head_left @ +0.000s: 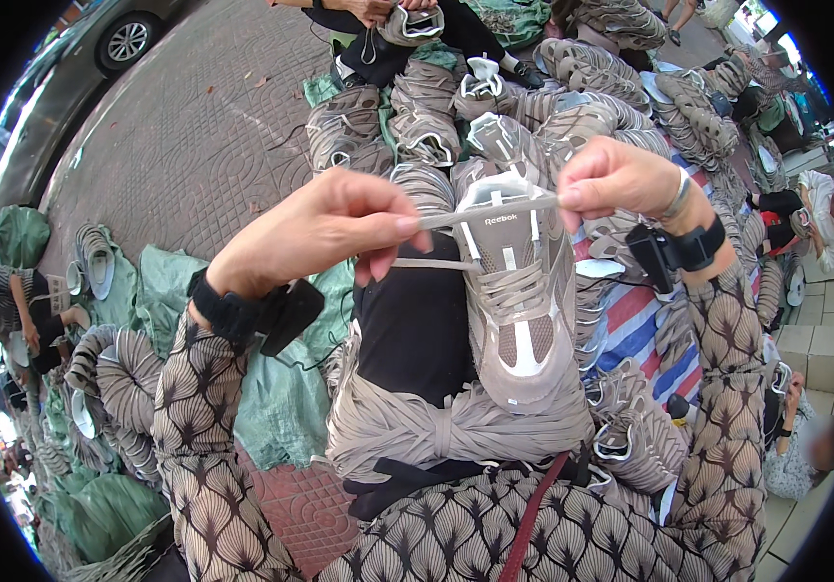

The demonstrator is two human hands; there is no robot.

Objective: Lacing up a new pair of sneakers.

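A grey-beige sneaker (531, 339) with white trim lies on my lap, toe toward me, its lower eyelets laced. A flat beige shoelace (465, 215) is pulled taut across its tongue between my two hands. My left hand (329, 228) pinches one part of the lace between thumb and fingers; a second stretch runs from below that hand to the shoe's side. On the other side, my right hand (616, 179) grips the lace in closed fingertips. Under the shoe's toe, a tied bundle of matching laces (388, 432) rests across my black-clad thighs.
Rows of similar sneaker uppers (426, 116) are stacked ahead, with more sneakers (635, 427) by my right leg. Green sacking (281, 398) and a striped sheet (640, 320) lie on the ground. Other people sit around; one person's hands (378, 10) hold a shoe ahead. A car (97, 78) stands far left.
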